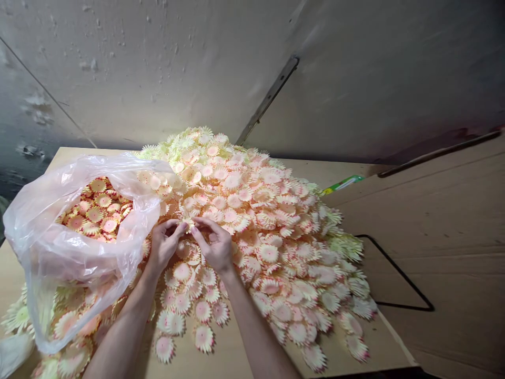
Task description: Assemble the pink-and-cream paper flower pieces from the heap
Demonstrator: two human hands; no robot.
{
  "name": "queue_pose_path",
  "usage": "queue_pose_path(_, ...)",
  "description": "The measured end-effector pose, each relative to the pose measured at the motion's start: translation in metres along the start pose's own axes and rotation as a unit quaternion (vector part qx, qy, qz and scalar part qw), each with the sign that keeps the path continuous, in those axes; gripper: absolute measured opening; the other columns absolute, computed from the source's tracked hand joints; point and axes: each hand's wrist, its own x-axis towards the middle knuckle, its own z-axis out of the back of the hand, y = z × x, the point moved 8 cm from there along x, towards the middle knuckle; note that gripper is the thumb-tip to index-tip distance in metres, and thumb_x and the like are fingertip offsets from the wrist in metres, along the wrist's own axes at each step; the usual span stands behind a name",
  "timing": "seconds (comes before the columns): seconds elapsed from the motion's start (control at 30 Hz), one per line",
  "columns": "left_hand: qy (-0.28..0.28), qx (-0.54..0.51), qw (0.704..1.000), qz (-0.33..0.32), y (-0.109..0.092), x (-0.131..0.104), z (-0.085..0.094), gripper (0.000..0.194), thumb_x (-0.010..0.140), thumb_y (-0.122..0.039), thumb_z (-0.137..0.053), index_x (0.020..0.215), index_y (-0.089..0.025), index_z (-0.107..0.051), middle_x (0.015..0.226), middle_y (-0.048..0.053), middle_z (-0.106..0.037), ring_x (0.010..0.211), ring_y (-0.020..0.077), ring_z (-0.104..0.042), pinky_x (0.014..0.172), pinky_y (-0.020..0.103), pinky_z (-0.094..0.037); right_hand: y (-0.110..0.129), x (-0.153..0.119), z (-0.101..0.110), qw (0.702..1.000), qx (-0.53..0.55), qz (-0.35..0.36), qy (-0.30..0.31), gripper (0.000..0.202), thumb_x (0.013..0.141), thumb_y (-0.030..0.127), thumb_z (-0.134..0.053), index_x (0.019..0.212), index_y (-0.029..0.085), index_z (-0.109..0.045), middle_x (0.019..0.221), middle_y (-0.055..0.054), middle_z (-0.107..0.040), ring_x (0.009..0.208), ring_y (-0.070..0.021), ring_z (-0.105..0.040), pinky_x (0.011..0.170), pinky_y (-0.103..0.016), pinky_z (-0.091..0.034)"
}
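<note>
Between my two hands is a small pale artificial flower piece (188, 224) with a jagged edge, pinched by fingers and thumbs from both sides. My left hand (164, 243) closes on its left edge. On the other side, my right hand (216, 244) grips it with thumb and forefinger. Both hands are over a large heap of similar flower pieces (269, 253), cream with pink centres and pinkish fringes. Left of my hands stands an open translucent plastic bag (51, 258), holding smaller-looking yellow flower pieces with red edges (94, 214).
The heap spreads over a light wooden table (179, 363), against a grey, stained wall (158, 68). A green and white packet (344, 185) lies at the back right. Beyond the right edge are a cardboard panel (445, 226) and a bent black rod (402, 271).
</note>
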Motion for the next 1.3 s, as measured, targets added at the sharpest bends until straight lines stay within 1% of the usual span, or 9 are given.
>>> queue_pose_path(0.1,0.007,0.020,1.000,-0.011,0.002,0.001,0.001,0.026,0.075,-0.040,-0.077,0.080,-0.014,-0.072,0.076,0.003,-0.071,0.070,0.0149,-0.064,0.071,0.025,-0.053,0.018,0.002,0.002,0.996,-0.045,0.070,-0.010,0.012,0.088,0.025,-0.068,0.098,0.020,-0.070,0.095,-0.007,-0.068,0.088,-0.0176,-0.067,0.075,-0.030,-0.059)
queue_pose_path(0.2,0.036,0.052,0.998,-0.025,0.002,0.001,-0.001,0.027,0.078,-0.040,-0.074,0.085,-0.014,-0.074,0.081,0.006,-0.073,0.075,0.0175,-0.066,0.074,0.026,-0.053,0.029,0.002,-0.001,0.990,-0.085,0.115,-0.003,0.008,0.089,0.022,-0.067,0.094,0.021,-0.073,0.096,-0.007,-0.067,0.093,-0.0178,-0.067,0.080,-0.032,-0.059)
queue_pose_path(0.4,0.087,0.051,0.995,-0.021,0.001,0.000,-0.009,0.035,0.083,-0.046,-0.070,0.095,-0.014,-0.076,0.093,0.009,-0.075,0.088,0.0224,-0.068,0.082,0.030,-0.055,0.029,-0.001,-0.002,0.977,-0.136,0.163,-0.025,0.017,0.091,0.019,-0.064,0.101,0.023,-0.077,0.100,-0.009,-0.069,0.095,-0.0194,-0.067,0.082,-0.034,-0.060)
queue_pose_path(0.5,0.097,0.038,0.994,-0.011,0.000,-0.002,-0.012,0.037,0.082,-0.047,-0.072,0.096,-0.014,-0.076,0.093,0.008,-0.075,0.085,0.0212,-0.069,0.081,0.029,-0.055,0.028,-0.001,0.001,0.970,-0.155,0.186,-0.038,0.021,0.091,0.017,-0.064,0.107,0.022,-0.077,0.100,-0.010,-0.071,0.095,-0.0204,-0.067,0.083,-0.036,-0.060)
queue_pose_path(0.67,0.117,-0.082,0.989,0.045,0.006,-0.004,-0.017,0.045,0.084,-0.056,-0.066,0.093,-0.013,-0.077,0.090,0.009,-0.076,0.082,0.0218,-0.070,0.079,0.033,-0.057,0.025,0.003,0.005,0.971,-0.156,0.179,-0.033,0.018,0.091,0.022,-0.066,0.103,0.026,-0.078,0.098,-0.008,-0.073,0.094,-0.0208,-0.067,0.080,-0.037,-0.060)
queue_pose_path(0.73,0.122,-0.094,0.987,0.049,0.005,-0.004,-0.018,0.043,0.084,-0.054,-0.067,0.091,-0.012,-0.077,0.091,0.009,-0.076,0.082,0.0215,-0.070,0.080,0.033,-0.057,0.027,0.003,0.007,0.971,-0.158,0.177,-0.039,0.016,0.091,0.021,-0.066,0.098,0.027,-0.079,0.096,-0.008,-0.072,0.093,-0.0207,-0.065,0.080,-0.037,-0.059)
queue_pose_path(0.83,0.129,-0.077,0.988,0.048,0.004,-0.004,-0.019,0.037,0.082,-0.048,-0.072,0.089,-0.013,-0.078,0.088,0.008,-0.076,0.079,0.0191,-0.069,0.078,0.030,-0.056,0.031,0.002,0.007,0.968,-0.168,0.184,-0.044,0.015,0.091,0.020,-0.065,0.094,0.025,-0.078,0.092,-0.008,-0.071,0.093,-0.0216,-0.062,0.081,-0.039,-0.057)
queue_pose_path(1.0,0.100,-0.039,0.994,0.036,0.003,-0.003,-0.013,0.034,0.076,-0.045,-0.078,0.083,-0.012,-0.077,0.079,0.007,-0.074,0.072,0.0177,-0.067,0.075,0.030,-0.055,0.029,0.001,0.003,0.965,-0.192,0.175,-0.026,0.021,0.094,0.019,-0.057,0.097,0.024,-0.077,0.096,-0.009,-0.070,0.098,-0.0240,-0.059,0.084,-0.042,-0.055)
queue_pose_path(1.3,0.077,-0.002,0.997,-0.002,-0.009,-0.004,-0.012,0.032,0.074,-0.046,-0.080,0.078,-0.014,-0.074,0.074,0.005,-0.071,0.068,0.0157,-0.064,0.071,0.028,-0.054,0.026,0.001,0.003,0.978,-0.144,0.149,-0.017,0.018,0.095,0.022,-0.057,0.093,0.021,-0.074,0.086,-0.008,-0.070,0.083,-0.0194,-0.066,0.075,-0.035,-0.058)
